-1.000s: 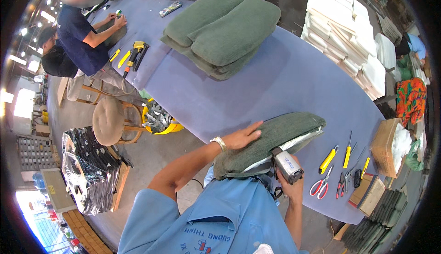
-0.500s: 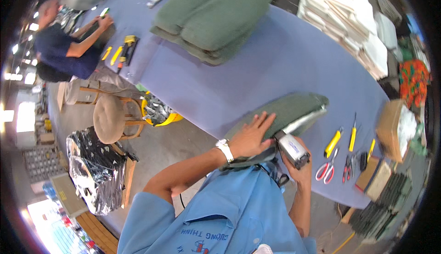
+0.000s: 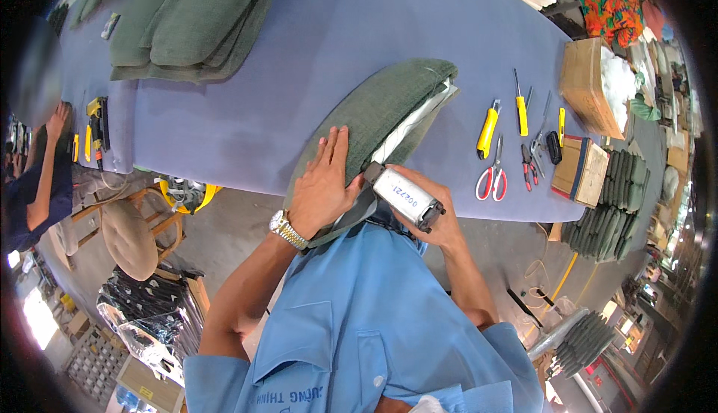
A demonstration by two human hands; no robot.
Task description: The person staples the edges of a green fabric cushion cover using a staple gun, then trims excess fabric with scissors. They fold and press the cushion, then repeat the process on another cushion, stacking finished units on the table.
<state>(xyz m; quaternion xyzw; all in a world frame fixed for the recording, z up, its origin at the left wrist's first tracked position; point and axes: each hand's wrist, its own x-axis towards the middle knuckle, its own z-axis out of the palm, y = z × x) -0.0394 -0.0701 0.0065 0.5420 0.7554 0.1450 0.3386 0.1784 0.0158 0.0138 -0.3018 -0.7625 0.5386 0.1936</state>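
The green cushion (image 3: 372, 111) at the frame's centre seemed soft, best held by its padded face, where the left hand (image 3: 323, 195) lay, fingers slightly spread, while the right hand (image 3: 439, 217) curled around a staple gun (image 3: 404, 195).

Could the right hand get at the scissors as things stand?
Probably not straight away: the right hand is wrapped around the silver tool. Once freed, likely yes: the scissors lie close on its right, with nothing seen in between.
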